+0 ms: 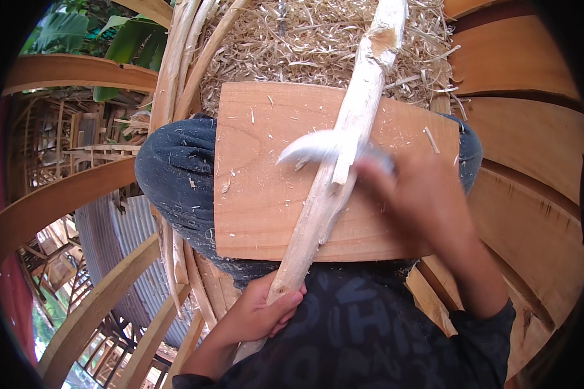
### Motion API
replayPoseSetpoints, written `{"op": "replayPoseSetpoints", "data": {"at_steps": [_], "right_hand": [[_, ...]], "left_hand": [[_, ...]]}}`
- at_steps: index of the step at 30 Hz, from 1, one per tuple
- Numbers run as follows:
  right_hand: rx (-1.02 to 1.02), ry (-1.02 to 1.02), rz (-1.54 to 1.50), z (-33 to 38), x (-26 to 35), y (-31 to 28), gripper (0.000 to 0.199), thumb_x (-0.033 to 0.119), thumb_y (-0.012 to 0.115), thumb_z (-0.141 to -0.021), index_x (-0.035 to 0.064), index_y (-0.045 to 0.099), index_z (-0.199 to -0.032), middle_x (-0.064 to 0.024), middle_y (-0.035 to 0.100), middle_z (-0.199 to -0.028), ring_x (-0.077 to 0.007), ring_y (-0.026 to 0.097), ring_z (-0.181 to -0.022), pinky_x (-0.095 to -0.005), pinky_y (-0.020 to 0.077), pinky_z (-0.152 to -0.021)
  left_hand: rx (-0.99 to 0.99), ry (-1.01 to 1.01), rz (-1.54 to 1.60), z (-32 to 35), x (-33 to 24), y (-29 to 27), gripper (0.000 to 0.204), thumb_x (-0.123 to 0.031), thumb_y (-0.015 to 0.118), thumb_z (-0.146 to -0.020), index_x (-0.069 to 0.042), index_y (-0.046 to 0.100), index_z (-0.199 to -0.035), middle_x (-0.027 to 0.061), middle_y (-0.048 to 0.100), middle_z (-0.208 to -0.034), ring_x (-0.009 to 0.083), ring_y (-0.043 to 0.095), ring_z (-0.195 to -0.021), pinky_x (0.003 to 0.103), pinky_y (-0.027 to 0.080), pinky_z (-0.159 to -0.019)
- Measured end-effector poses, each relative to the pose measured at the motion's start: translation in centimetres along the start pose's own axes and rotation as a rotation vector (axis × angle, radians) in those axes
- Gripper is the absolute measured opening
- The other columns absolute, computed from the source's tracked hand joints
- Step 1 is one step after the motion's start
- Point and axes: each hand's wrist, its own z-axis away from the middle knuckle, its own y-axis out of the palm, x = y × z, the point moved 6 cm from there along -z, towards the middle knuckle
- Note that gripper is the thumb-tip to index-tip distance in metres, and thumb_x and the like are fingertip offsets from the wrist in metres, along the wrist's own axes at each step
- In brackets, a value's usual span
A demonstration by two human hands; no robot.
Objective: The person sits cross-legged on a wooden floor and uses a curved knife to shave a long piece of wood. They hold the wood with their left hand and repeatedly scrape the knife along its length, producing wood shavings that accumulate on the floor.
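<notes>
A long pale wooden stick slants across the board on my lap, its far half shaved whiter than the near half. My left hand is closed round the stick's near end, close to my body. Motion smears my right hand, which grips a curved-bladed knife over the right side of the board. The blade lies across the stick and its tip points left. A raised chip stands at the stick near the blade. Most of the knife's handle is hidden in my fingers.
The flat wooden board spans my knees, with a few shavings on it. Curled wood shavings pile beyond it. Long wooden strips lie at the left, beside slatted rails. Wide wooden planks line the right.
</notes>
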Motion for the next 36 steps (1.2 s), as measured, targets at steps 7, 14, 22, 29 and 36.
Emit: {"op": "replayPoseSetpoints", "data": {"at_steps": [7,14,22,29,36], "right_hand": [[0.06,-0.044,0.067,0.6,2.2,0.7,0.064,0.055,0.049,-0.083,-0.0033,0.062,-0.061,-0.0221,0.055,-0.056,-0.0359,0.058,-0.055,-0.0432,0.0452,-0.053],[-0.081,0.079,0.006,-0.7,-0.6,-0.5,0.064,0.053,0.05,-0.084,-0.0048,0.061,-0.06,-0.0235,0.053,-0.055,-0.0372,0.056,-0.054,-0.0438,0.0439,-0.054],[0.016,0.152,-0.013,0.5,0.5,-0.1,0.063,0.053,0.05,-0.084,-0.0045,0.061,-0.06,-0.0222,0.054,-0.055,-0.0368,0.057,-0.055,-0.0436,0.0446,-0.056],[-0.048,0.101,0.006,-1.0,-0.9,-0.7,0.062,0.052,0.052,-0.083,-0.0056,0.058,-0.06,-0.0217,0.054,-0.058,-0.0352,0.055,-0.055,-0.0423,0.0423,-0.054],[0.735,0.139,-1.128,1.5,-2.3,1.8,0.026,0.027,0.054,-0.089,0.0012,0.052,-0.09,-0.0005,0.048,-0.057,-0.008,0.046,-0.042,-0.0238,0.0354,-0.037]], "left_hand": [[0.003,-0.001,0.029,-0.3,-0.2,-0.2,0.019,-0.02,0.049,-0.092,-0.003,0.048,-0.1,-0.0015,0.044,-0.06,0.0038,0.039,-0.044,0.018,0.033,-0.038],[-0.007,0.021,-0.01,-0.5,-0.7,0.0,0.02,-0.021,0.048,-0.093,-0.002,0.048,-0.101,-0.0013,0.044,-0.06,0.0037,0.038,-0.044,0.018,0.033,-0.038],[0.002,0.02,0.003,0.2,0.3,-0.4,0.022,-0.022,0.05,-0.092,-0.002,0.048,-0.1,-0.0014,0.044,-0.06,0.0041,0.039,-0.045,0.018,0.033,-0.039],[0.01,0.013,-0.005,-0.9,-0.8,0.1,0.022,-0.023,0.049,-0.092,-0.002,0.047,-0.099,-0.0008,0.044,-0.059,0.0044,0.039,-0.044,0.019,0.033,-0.038],[0.082,-0.033,0.109,0.0,0.9,-1.3,0.017,-0.02,0.051,-0.092,-0.004,0.048,-0.098,-0.0013,0.045,-0.061,0.004,0.04,-0.046,0.019,0.034,-0.04]]}}
